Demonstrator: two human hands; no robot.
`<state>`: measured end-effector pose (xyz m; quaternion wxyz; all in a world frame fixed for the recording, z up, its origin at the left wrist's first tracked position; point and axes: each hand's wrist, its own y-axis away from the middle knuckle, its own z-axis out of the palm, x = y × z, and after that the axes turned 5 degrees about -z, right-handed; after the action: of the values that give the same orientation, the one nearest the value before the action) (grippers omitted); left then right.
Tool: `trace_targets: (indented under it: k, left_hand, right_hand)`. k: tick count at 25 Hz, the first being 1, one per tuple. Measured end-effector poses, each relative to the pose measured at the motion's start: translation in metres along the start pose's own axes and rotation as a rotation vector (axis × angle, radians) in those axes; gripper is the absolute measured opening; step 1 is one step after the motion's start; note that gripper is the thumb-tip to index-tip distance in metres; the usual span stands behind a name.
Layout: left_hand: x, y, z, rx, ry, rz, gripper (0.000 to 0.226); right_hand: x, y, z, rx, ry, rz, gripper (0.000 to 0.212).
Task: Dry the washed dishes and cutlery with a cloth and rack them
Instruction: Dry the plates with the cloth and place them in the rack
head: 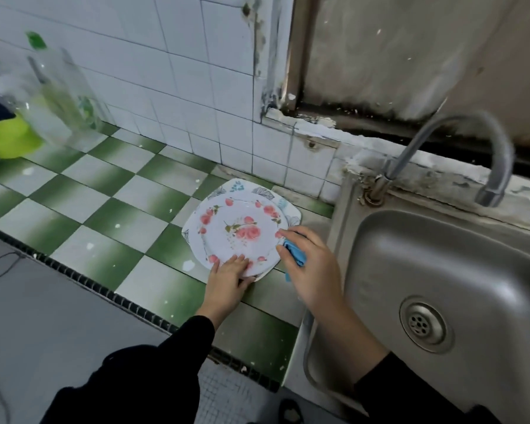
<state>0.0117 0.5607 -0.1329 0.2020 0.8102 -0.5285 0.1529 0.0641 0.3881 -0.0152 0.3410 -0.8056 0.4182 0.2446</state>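
While R hand point(311, 266) holds cloth point(296, 254), rose plate point(236, 232) tops sq. plate point(248, 188).

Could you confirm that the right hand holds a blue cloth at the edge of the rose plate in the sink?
Not quite: the head view shows the rose plate on a leaf plate on the counter, left of the sink. The right hand does hold a blue cloth at its edge.

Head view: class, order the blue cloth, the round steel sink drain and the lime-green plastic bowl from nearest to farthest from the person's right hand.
1. Blue cloth, gripped in the right hand.
2. Round steel sink drain, to its lower right.
3. Lime-green plastic bowl, far left.
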Motion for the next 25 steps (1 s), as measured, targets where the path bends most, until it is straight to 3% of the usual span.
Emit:
trace_targets:
  k: [7,10,14,19,25]
  left_hand:
    - [-0.009,-0.003,0.019,0.141,-0.078,0.09,0.038]
    - [-0.008,0.0,0.021,0.24,-0.099,0.106,0.031]
    - [-0.002,0.009,0.015,0.295,-0.151,0.121,0.042]
    - [0.0,0.028,0.009,0.35,-0.123,0.137,0.038]
    - [0.009,0.051,-0.004,0.531,-0.028,0.184,0.051]
  right_hand:
    - [0.022,-0.008,0.002,-0.077,-0.061,0.075,0.03]
    - [0.023,-0.005,-0.002,-0.066,0.018,-0.012,0.028]
    - [0.022,0.005,-0.007,-0.046,0.031,-0.074,0.029]
    - [0.021,0.015,-0.013,-0.071,-0.015,-0.035,0.03]
    - [0.016,0.02,-0.023,-0.151,-0.065,0.006,0.031]
